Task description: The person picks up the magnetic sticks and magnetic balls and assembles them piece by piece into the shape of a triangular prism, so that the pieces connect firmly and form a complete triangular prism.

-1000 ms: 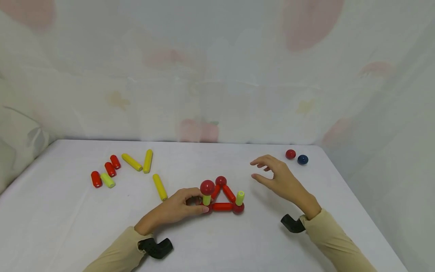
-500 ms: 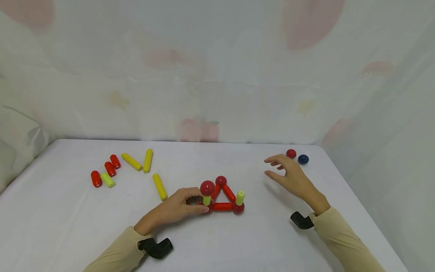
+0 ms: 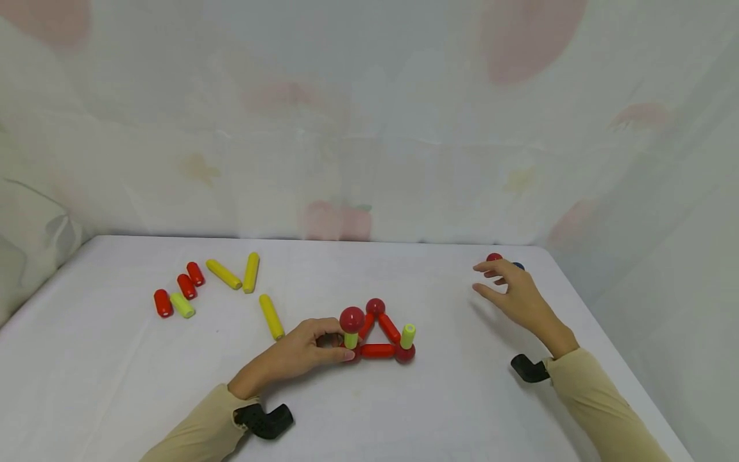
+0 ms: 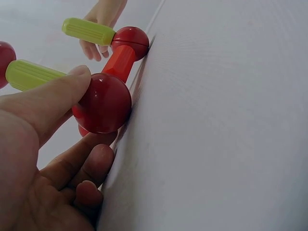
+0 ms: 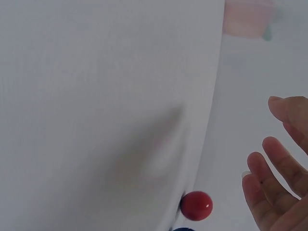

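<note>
Near the table's middle lies a triangle of red rods [image 3: 378,351] joined by red balls [image 3: 375,307]. At its left corner my left hand [image 3: 306,350] grips the red corner ball [image 4: 103,103] between thumb and fingers. A light green rod [image 3: 351,340] stands on that ball, topped by another red ball [image 3: 352,319]. On the right corner stands a second light green rod [image 3: 408,336] with a bare upper end. My right hand [image 3: 516,298], fingers loosely bent and holding nothing, hovers just before a loose red ball [image 5: 197,206] and a dark blue ball [image 3: 519,265], mostly hidden behind it.
Several loose rods lie on the left of the white table [image 3: 144,385]: red rods [image 3: 163,303], a light green rod [image 3: 183,305] and yellow rods [image 3: 272,317]. One yellow rod is close to my left hand. A patterned curtain [image 3: 369,128] hangs behind the table.
My right hand has moved right, towards the loose red and blue balls, and now partly covers them. My left hand and the triangle stay where they were.
</note>
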{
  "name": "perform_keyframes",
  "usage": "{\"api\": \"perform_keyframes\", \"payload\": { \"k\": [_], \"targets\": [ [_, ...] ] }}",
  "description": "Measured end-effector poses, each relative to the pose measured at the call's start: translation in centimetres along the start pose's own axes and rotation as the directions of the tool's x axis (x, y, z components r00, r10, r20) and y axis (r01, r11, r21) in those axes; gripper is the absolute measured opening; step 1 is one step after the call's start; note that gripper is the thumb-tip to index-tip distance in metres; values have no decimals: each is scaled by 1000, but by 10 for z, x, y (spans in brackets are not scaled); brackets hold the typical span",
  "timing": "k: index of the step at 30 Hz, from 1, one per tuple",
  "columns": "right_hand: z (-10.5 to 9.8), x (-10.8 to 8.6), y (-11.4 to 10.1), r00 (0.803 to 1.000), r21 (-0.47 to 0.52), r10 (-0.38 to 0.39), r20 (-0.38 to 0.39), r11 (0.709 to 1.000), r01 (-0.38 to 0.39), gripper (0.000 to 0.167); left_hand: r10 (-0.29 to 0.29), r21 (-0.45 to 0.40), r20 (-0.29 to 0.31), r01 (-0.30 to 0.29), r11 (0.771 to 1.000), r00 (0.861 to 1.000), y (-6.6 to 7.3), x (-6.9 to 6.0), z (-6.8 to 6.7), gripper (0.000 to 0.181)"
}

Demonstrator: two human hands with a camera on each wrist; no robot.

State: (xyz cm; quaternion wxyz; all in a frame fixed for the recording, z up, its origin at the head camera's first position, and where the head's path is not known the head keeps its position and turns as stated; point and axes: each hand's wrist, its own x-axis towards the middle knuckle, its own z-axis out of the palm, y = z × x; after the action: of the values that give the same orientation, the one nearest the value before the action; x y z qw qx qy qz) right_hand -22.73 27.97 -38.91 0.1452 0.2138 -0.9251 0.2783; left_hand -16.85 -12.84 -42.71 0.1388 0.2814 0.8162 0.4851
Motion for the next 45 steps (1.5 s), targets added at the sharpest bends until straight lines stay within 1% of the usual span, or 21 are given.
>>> {"api": "perform_keyframes", "payload": {
  "k": [5, 10, 16, 24, 32, 39, 42, 45],
  "targets": [
    [-3, 0, 8, 999, -7, 22, -26, 1000, -23, 35, -8, 2, 2, 8, 1000, 1000, 1, -1, 0, 13],
    [-7, 0, 19, 997, 9, 66, -35, 998, -65, 33, -22, 1, 8, 22, 1000, 1000, 1, -1, -1, 14],
    [-13, 0, 33, 992, 29, 111, -55, 994, -109, 33, -19, -2, 10, 19, 1000, 1000, 2, -1, -1, 14],
    [-20, 3, 46, 988, 2, 139, -71, 990, -139, 34, -20, -1, 8, 20, 1000, 1000, 2, -1, -1, 12],
    [-23, 6, 57, 976, -6, 216, -40, 976, -216, 35, -11, 3, 7, 11, 1000, 1000, 1, 0, -1, 13],
    [-23, 7, 64, 957, -42, 287, 47, 957, -285, 38, -7, 5, 9, 7, 1000, 1000, 2, 0, -1, 13],
    [-23, 7, 67, 951, -49, 298, 79, 954, -295, 39, -10, 2, 6, 10, 1000, 1000, 2, 0, -1, 13],
    [-23, 6, 69, 954, -49, 285, 90, 958, -282, 39, -17, -1, 6, 17, 1000, 1000, 3, 0, -1, 13]
  ]
}}
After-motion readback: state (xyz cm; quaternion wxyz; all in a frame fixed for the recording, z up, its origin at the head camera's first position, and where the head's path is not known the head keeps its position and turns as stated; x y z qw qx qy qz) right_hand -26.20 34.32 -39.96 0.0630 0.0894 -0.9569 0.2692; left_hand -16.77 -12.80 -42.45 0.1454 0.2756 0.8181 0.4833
